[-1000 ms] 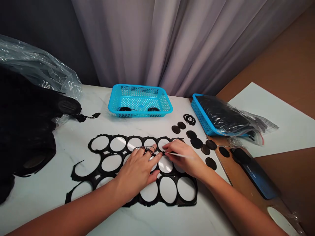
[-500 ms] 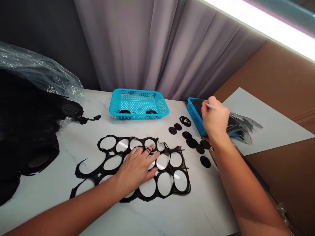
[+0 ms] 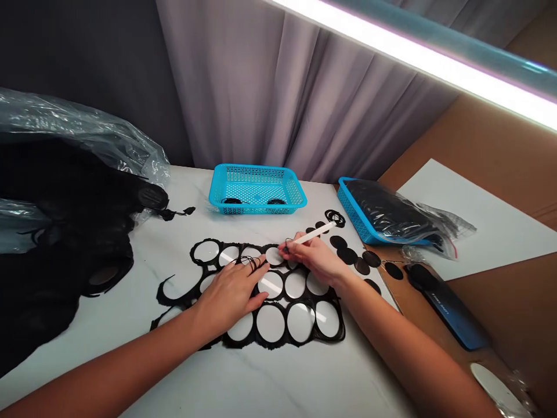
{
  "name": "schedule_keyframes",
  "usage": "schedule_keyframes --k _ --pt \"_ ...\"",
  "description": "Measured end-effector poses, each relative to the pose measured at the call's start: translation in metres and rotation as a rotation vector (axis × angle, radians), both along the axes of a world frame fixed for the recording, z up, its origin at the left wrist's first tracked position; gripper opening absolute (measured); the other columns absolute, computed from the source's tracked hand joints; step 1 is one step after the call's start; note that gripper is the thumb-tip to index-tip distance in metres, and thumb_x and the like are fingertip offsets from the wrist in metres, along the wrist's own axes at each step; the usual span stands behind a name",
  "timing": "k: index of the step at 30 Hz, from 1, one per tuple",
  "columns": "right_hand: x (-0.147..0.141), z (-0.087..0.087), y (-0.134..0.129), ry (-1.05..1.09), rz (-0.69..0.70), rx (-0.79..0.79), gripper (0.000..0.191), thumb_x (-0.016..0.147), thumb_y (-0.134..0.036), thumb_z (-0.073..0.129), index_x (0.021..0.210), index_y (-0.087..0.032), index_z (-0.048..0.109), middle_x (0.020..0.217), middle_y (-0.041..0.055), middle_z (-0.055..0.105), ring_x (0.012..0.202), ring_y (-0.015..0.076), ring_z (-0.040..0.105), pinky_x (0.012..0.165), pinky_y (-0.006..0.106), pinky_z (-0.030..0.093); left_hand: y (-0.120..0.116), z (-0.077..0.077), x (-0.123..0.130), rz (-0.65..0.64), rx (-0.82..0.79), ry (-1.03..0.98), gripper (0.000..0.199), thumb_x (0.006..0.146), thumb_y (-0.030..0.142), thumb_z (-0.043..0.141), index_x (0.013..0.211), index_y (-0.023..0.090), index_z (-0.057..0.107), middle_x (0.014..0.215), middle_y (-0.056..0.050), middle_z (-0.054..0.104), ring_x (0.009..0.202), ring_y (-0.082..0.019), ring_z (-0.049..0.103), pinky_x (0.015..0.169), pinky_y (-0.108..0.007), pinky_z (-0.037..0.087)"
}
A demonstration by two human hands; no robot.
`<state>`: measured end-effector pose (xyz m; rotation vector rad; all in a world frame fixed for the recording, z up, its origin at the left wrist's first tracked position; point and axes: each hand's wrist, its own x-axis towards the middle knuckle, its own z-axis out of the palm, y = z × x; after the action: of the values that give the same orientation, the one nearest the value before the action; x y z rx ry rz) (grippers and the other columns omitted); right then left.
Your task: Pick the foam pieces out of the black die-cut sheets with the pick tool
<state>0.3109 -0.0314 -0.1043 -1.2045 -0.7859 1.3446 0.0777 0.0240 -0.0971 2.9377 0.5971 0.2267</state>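
A black rubber sheet (image 3: 278,342) punched with round holes lies flat on the white marble table (image 3: 270,383). My left hand (image 3: 232,289) presses down on it, with thin black rings looped over the fingers. My right hand (image 3: 311,255) grips a thin white stick (image 3: 314,234) like a pen, its tip touching the sheet's far edge near a hole. Several black discs (image 3: 348,255) and a small pile of black rings (image 3: 334,217) lie just right of that hand.
A blue mesh basket (image 3: 256,188) with black rings inside stands at the back. A second blue basket (image 3: 354,212) at the right holds a plastic bag of black parts (image 3: 391,215). A large bag of black material (image 3: 65,220) fills the left side. A dark blue case (image 3: 448,307) lies at the right edge.
My right hand went from the sheet to the right-hand basket, then came back to the sheet's far edge with the white stick. My left hand stayed pressed on the sheet.
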Motion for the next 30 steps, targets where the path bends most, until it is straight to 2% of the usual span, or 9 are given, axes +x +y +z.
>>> schedule_keyframes --k 3,5,7,11,22,25,30 --pt "-0.011 -0.002 -0.005 -0.404 0.129 0.080 0.017 0.084 -0.031 0.068 0.081 -0.016 0.060 0.089 0.0033 0.067 0.078 0.0144 0.060 0.075 0.029 0.046 -0.004 -0.008 -0.004 0.019 0.032 0.018 0.051 0.094 0.036 0.063 0.141 0.019 0.053 0.149 -0.008 0.049 0.104 -0.027 0.064 0.090 -0.046 0.048" --pt "-0.016 -0.002 -0.009 -0.634 0.135 0.132 0.012 0.088 -0.026 0.061 0.080 -0.017 0.061 0.084 0.0015 0.065 0.076 0.0144 0.056 0.071 0.029 0.042 -0.005 -0.010 -0.005 0.031 0.075 0.025 0.051 0.094 0.038 0.061 0.142 0.021 0.053 0.148 -0.008 0.049 0.098 -0.026 0.065 0.087 -0.046 0.049" --pt "-0.019 -0.002 -0.011 -0.748 0.109 0.178 0.011 0.089 -0.022 0.059 0.079 -0.017 0.060 0.086 0.0009 0.065 0.078 0.0149 0.056 0.072 0.029 0.040 -0.005 -0.011 -0.004 0.035 0.114 0.026 0.051 0.094 0.039 0.061 0.141 0.021 0.053 0.147 -0.008 0.051 0.097 -0.026 0.065 0.085 -0.045 0.049" --pt "-0.023 -0.004 -0.013 -0.811 0.079 0.230 0.013 0.090 -0.020 0.059 0.077 -0.018 0.059 0.086 0.0008 0.065 0.081 0.0156 0.057 0.075 0.029 0.040 -0.004 -0.011 -0.004 0.028 0.105 0.029 0.051 0.094 0.040 0.061 0.140 0.022 0.054 0.146 -0.007 0.052 0.103 -0.026 0.065 0.086 -0.044 0.048" --pt "-0.026 -0.008 -0.012 -0.889 0.086 0.291 0.016 0.091 -0.016 0.059 0.076 -0.018 0.054 0.085 0.0019 0.062 0.078 0.0155 0.055 0.071 0.028 0.041 -0.004 -0.009 -0.003 0.037 0.068 0.012 0.050 0.093 0.038 0.062 0.139 0.021 0.054 0.145 -0.008 0.053 0.106 -0.026 0.065 0.089 -0.043 0.048" --pt "-0.028 -0.008 -0.015 -0.980 0.111 0.324 0.012 0.092 -0.014 0.057 0.081 -0.019 0.053 0.089 0.0027 0.063 0.075 0.0154 0.055 0.067 0.028 0.041 -0.004 -0.008 -0.002 0.037 0.058 0.015 0.048 0.093 0.037 0.062 0.138 0.021 0.055 0.145 -0.009 0.052 0.106 -0.026 0.065 0.088 -0.042 0.049" --pt "-0.030 -0.007 -0.017 -1.092 0.151 0.319 0.008 0.093 -0.013 0.056 0.090 -0.020 0.056 0.089 0.0040 0.064 0.079 0.0180 0.057 0.070 0.029 0.042 -0.005 -0.006 -0.003 0.030 0.054 0.035 0.048 0.093 0.036 0.062 0.137 0.020 0.055 0.142 -0.010 0.055 0.104 -0.026 0.065 0.086 -0.041 0.049"
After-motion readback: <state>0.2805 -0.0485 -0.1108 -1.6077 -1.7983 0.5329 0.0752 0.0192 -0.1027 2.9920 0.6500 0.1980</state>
